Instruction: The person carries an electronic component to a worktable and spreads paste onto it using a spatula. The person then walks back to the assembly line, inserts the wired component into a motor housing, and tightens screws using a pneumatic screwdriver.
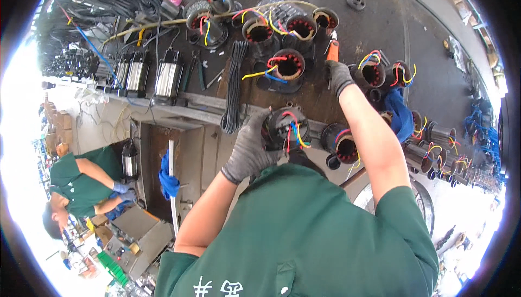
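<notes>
My left hand (252,147), in a grey glove, is wrapped round the side of a dark round motor housing (279,126) close in front of me. Red, blue, yellow and green wires stick out of the housing's top. Further forward and to the right, my gloved right hand (339,77) is closed on an orange-handled tool (332,51). Its narrow end points away from me, beside an upright motor stator (325,19); the exact kind of tool is too small to tell. Another stator (287,66) with coloured leads stands between my hands on the dark bench.
Several more stators with wires (372,73) stand around the bench (380,20). A coiled black cable (234,88) hangs over its front edge, left of my left hand. Silver motors (168,74) stand further left. A blue cloth (399,115) lies right. A co-worker (89,183) works at left.
</notes>
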Demonstrator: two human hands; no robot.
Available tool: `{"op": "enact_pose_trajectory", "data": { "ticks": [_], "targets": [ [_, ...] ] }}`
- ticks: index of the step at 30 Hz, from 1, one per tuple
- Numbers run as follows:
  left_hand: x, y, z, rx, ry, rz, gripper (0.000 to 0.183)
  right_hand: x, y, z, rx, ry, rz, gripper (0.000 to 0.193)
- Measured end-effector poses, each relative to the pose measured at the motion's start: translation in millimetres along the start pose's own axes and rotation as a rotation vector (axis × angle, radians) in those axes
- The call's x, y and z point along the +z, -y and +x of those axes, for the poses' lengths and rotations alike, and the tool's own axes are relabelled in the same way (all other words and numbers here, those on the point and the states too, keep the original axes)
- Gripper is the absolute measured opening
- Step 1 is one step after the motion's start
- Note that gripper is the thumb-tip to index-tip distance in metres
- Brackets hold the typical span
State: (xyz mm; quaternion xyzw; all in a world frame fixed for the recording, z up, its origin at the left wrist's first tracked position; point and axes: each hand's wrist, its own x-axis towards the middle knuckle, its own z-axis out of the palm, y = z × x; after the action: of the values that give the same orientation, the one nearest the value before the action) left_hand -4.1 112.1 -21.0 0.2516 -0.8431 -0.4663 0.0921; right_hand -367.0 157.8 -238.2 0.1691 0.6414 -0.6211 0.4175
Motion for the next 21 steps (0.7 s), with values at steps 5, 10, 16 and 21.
{"op": "enact_pose_trajectory", "data": {
  "ticks": [5,10,16,21],
  "targets": [
    [-5,-12,10,-0.096,0.057,-0.007,0.116,-16,-2,31,-0.101,-0.118,-0.388,0.023],
    [-10,7,5,-0.051,0.054,-0.034,0.116,9,54,-117,-0.269,0.378,-0.294,0.039],
    [-11,0,9,-0.061,0.041,0.082,0.111,-10,16,-271,-0.247,0.77,-0.215,0.047],
    [-17,8,9,0.048,0.027,0.119,0.101,1,-35,-277,-0.323,0.6,-0.026,0.046]
  ]
}}
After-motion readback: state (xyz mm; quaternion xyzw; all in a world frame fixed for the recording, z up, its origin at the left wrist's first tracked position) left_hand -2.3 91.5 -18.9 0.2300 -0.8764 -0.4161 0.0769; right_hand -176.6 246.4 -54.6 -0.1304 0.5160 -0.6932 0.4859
